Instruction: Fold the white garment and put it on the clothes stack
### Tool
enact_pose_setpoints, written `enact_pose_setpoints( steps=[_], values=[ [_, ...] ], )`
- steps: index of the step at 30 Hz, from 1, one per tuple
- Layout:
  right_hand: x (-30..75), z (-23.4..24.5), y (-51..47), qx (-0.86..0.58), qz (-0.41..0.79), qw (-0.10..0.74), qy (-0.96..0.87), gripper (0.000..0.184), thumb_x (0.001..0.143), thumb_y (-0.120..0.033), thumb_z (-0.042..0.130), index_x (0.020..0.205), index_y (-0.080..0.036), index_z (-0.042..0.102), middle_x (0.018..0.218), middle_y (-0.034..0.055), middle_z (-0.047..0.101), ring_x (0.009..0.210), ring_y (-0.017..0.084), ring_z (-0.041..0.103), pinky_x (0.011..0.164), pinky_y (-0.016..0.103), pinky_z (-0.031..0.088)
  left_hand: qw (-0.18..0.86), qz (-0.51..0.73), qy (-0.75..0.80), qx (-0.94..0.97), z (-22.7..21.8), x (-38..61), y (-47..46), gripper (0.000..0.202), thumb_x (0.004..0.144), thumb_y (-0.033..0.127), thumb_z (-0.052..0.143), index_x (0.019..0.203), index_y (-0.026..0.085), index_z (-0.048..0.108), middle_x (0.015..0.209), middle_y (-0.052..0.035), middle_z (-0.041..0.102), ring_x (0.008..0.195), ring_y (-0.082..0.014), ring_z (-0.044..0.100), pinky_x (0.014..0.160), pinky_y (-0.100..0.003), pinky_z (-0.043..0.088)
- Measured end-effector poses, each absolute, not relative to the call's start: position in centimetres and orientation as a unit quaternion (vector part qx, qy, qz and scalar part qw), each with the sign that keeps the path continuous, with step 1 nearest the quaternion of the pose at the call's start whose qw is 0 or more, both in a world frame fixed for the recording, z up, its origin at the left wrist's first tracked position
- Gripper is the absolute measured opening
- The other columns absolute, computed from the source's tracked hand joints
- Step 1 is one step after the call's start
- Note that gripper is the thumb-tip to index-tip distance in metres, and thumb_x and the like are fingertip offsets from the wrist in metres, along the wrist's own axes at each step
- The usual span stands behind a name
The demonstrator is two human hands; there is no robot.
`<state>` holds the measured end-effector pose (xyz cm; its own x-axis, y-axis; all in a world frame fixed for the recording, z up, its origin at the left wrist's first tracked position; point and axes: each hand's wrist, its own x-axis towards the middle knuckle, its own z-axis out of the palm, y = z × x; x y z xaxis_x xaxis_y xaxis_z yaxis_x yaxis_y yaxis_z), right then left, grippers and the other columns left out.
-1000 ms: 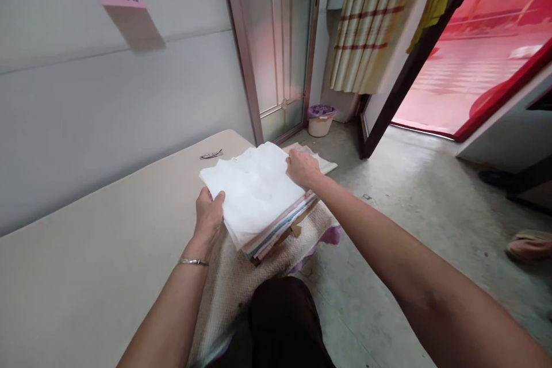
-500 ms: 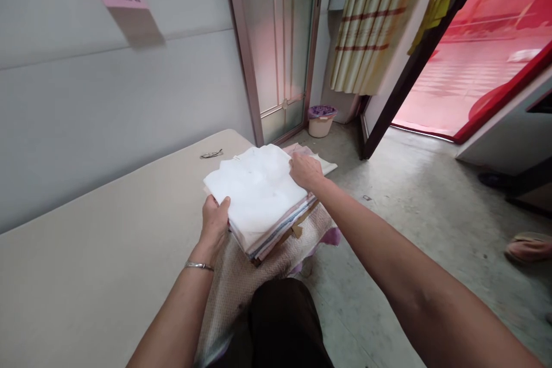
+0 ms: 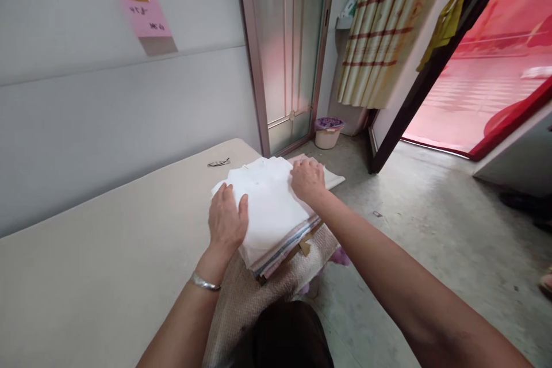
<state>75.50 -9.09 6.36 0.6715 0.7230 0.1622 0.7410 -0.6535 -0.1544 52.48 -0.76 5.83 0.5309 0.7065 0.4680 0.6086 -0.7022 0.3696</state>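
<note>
A stack of folded cloths [image 3: 282, 250] with pink, blue and white edges sits at the table's corner. On top lies a folded white cloth [image 3: 271, 201]. My left hand [image 3: 227, 215] rests on its left edge, flat, with thumb and fingers apart. At the far right edge, my right hand [image 3: 308, 180] has its fingers curled over the white cloth; the fingertips are partly hidden. Pinkish and pale cloth shows beyond the right hand. Brown cardboard [image 3: 305, 248] sticks out from under the stack's right side.
The pale table [image 3: 107, 264] runs along the wall, with eyeglasses [image 3: 218, 163] on it. A textured cover [image 3: 245, 305] drapes over its near edge. A lined bin [image 3: 328, 137] stands by the glass door [image 3: 297, 57]. A curtain [image 3: 375, 34] hangs near the open doorway.
My left hand has let go of the stack's left side and moved up onto the white cloth, its fingers now spread. My right hand stays at the far right edge. The view has shifted slightly.
</note>
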Motion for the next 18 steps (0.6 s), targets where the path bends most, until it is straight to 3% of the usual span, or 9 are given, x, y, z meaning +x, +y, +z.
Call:
enact_pose_setpoints(
  steps=[3,7,12,18],
  values=[
    [73.8,6.2,-5.8,-0.88,-0.032,0.129,-0.456,0.054,0.105,-0.049,0.03,0.145,-0.018,0.05,0.15,0.0212,0.048,0.139,0.036,0.04,0.112,0.054,0.029,0.06,0.258,0.405,0.875,4.6,55.8,-0.2,0.068,0.101,0.053,0.037,0.147,0.004,0.047,0.16,-0.0274,0.032,0.15,-0.0409,0.027,0.122,-0.058,0.021],
    [72.5,2.7,-3.1,-0.874,0.029,0.133,-0.466,0.076,0.101,-0.068,0.02,0.163,-0.024,0.024,0.171,0.0123,0.014,0.154,0.036,0.011,0.12,0.06,0.011,0.059,0.198,0.451,0.868,0.9,57.8,0.5,0.078,0.099,0.062,0.037,0.152,0.004,0.041,0.162,-0.0286,0.027,0.151,-0.0453,0.021,0.12,-0.065,0.017],
    [73.3,-1.5,-3.1,-0.875,0.019,0.154,-0.459,0.078,0.098,-0.075,0.02,0.164,-0.033,0.02,0.172,0.0081,0.012,0.155,0.036,0.009,0.119,0.064,0.01,0.013,0.217,0.44,0.871,-2.7,57.8,-0.3,0.082,0.096,0.066,0.042,0.154,0.006,0.041,0.163,-0.0287,0.024,0.152,-0.0475,0.018,0.119,-0.068,0.014],
    [73.5,-1.5,-2.8,-0.877,0.047,0.141,-0.457,0.08,0.097,-0.077,0.016,0.165,-0.034,0.017,0.172,0.0064,0.01,0.156,0.035,0.008,0.119,0.064,0.011,0.025,0.195,0.444,0.874,-2.9,57.9,0.4,0.08,0.096,0.065,0.042,0.152,0.006,0.043,0.162,-0.0295,0.026,0.151,-0.0486,0.019,0.118,-0.069,0.014]
  ],
)
